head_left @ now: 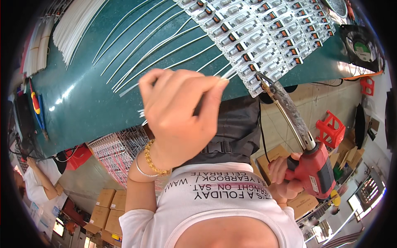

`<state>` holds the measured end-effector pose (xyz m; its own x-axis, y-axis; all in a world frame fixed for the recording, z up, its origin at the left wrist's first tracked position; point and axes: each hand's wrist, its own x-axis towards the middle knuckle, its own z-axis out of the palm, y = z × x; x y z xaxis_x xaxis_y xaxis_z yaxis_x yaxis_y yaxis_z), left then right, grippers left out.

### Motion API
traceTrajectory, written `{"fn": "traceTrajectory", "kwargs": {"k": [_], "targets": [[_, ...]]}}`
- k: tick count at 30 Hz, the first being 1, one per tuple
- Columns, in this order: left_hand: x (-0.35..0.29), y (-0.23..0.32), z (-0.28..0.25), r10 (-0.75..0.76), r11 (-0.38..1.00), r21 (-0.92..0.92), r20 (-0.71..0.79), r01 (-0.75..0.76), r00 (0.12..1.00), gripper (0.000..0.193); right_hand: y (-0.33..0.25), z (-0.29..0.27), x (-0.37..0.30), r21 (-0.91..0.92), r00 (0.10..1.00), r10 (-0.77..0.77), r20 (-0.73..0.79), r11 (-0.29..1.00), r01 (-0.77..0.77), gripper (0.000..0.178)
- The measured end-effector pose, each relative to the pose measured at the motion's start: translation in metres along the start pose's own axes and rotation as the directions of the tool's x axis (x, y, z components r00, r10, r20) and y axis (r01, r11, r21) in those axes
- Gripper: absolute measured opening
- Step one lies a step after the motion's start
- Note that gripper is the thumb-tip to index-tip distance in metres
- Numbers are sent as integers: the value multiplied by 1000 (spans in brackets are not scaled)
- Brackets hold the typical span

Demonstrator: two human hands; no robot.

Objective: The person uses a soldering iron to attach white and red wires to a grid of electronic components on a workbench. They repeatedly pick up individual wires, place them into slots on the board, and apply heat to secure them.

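Observation:
My left hand point(178, 109) is closed in a pinch over the near edge of the table, thumb and forefinger on a thin white wire point(227, 74). That wire reaches the near corner of a panel of joined small circuit boards point(273, 51) with silver and black-orange parts. My right hand point(285, 177) is wrapped round the red handle of a soldering gun point(316, 173). Its long metal barrel slants up to the same corner, where the tip is at or just over the last board; contact cannot be made out. Several white wires point(144, 39) fan out leftward from the panel's edge.
A green tabletop point(82, 109) carries a thick bundle of white wires point(74, 31), a red-and-yellow-handled tool point(35, 103) and a black fan point(363, 49). Beyond its near edge are a red stool point(331, 129), cardboard boxes point(108, 208) and another person point(41, 182) at left.

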<state>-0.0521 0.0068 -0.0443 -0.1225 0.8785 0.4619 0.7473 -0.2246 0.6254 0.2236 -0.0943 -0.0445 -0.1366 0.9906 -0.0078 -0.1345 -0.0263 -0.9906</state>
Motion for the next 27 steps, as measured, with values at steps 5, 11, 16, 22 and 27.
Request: {"fn": "traceTrajectory", "kwargs": {"k": [5, 11, 16, 22, 27], "targets": [[-1, 8, -11, -77, 981, -167, 149, 101, 986, 8, 0, 2, -3, -24, 1000, 4, -8, 1000, -4, 80], [-6, 11, 2, -59, 997, -42, 99, 63, 993, 13, -5, -6, -13, -216, 996, 89, -14, 972, -90, 79], [-6, 10, 2, -47, 999, 1, 114, 47, 992, 12, -1, -37, -55, -323, 927, 323, -192, 871, -370, 56], [-9, 8, 2, -28, 1000, 15, 98, 27, 995, 12, -4, -33, -56, 37, 894, 391, -218, 919, -393, 35], [-7, 9, 5, -14, 1000, 1, 95, 14, 995, 13, -4, -10, -32, -34, 976, 173, -134, 983, -179, 39]]}}
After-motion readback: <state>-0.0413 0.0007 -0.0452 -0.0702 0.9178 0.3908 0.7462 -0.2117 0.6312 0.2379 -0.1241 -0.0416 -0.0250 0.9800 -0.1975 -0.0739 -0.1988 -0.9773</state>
